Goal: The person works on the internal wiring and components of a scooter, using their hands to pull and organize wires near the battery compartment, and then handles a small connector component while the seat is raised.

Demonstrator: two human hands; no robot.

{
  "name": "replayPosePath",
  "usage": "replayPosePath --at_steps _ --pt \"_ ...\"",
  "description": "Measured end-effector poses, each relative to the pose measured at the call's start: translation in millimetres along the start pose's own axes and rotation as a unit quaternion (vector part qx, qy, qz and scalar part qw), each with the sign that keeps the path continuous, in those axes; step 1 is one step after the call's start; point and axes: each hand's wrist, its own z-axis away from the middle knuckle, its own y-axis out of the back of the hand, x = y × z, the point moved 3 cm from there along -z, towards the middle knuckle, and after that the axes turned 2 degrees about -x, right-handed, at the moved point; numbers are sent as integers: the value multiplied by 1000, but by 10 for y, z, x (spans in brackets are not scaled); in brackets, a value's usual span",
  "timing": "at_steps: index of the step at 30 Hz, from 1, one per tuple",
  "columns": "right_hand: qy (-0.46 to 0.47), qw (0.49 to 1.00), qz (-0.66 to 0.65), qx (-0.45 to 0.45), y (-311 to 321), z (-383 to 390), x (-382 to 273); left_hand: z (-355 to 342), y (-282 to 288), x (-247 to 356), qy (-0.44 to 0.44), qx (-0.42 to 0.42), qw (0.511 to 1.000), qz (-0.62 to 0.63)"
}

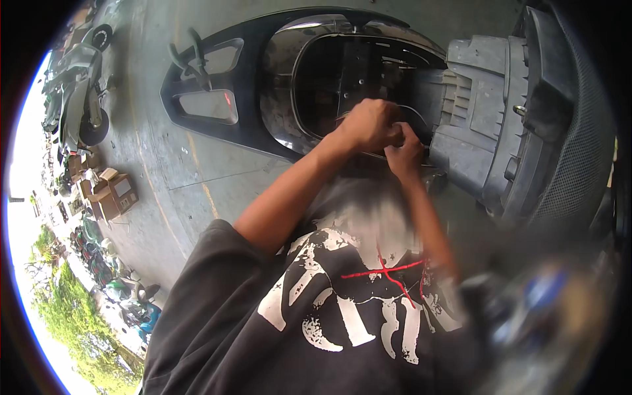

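My left hand (374, 125) is closed above the open body of a scooter (280, 99). Right beside it, my right hand (406, 150) is also closed, its fingertips meeting those of the left. Whatever they pinch is hidden behind the knuckles. A thin pale line, perhaps a wire (413, 112), curves just past the fingers. Below both hands lies the dark opening (329, 82) in the bodywork, with small bolt-like dots inside. Dark-handled pliers (192, 64) rest on the black rear rack (249, 105), away from my hands.
On the right a raised seat (553, 125) shows its grey plastic underside and mesh-like cover. Cardboard boxes (112, 194) and a parked motorbike (82, 92) stand at the left, with more bikes behind. The lower right is blurred. The floor (171, 158) is grey with faint yellow lines.
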Motion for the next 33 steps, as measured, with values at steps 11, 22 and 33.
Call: replayPosePath --at_steps 11,22,33 --pt "-58 997 -44 -20 -63 78 185 12 94 290 22 -228 956 -185" --pt "-255 905 -331 -80 -64 -3 300 178 294 -157 -6 -53 975 -214" --pt "-314 755 -561 -127 70 162 245 716 -341 683 -203 -52 974 -87"
